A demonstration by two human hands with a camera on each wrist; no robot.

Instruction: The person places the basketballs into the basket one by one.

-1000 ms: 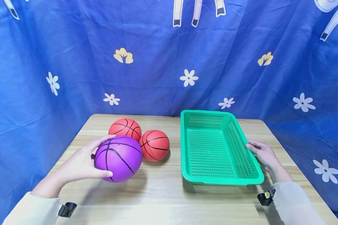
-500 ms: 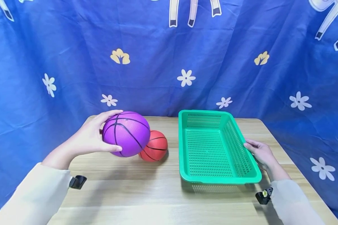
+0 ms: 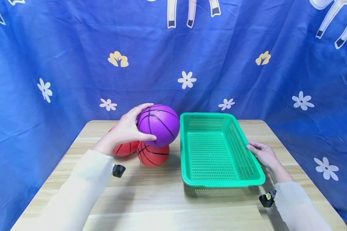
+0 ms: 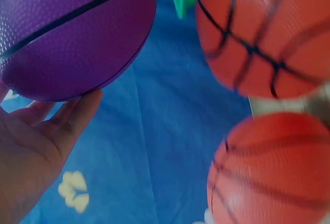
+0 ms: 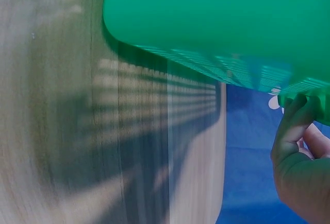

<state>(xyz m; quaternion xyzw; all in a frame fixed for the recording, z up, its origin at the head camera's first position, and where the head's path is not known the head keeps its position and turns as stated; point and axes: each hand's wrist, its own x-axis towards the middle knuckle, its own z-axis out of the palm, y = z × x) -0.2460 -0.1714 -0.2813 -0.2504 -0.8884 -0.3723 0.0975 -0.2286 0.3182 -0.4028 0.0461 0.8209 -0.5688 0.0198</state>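
My left hand grips a purple basketball with thumb and fingers spread round its left side. The ball is held above the table, just left of the basket; in the left wrist view the purple ball rests against the fingertips. Under and behind the hand sit two red basketballs, one partly covered by the purple ball, the other mostly hidden by my hand. On the right, a green perforated basket has nothing in it. My right hand pinches its right rim, seen also in the right wrist view.
The wooden table carries everything. A blue curtain printed with flowers and animal legs hangs behind and along both sides. Black wrist cameras are strapped at both sleeves.
The left hand has carried the purple basketball up and to the right, from in front of the red balls to near the basket's left rim. The right hand keeps its place on the rim.
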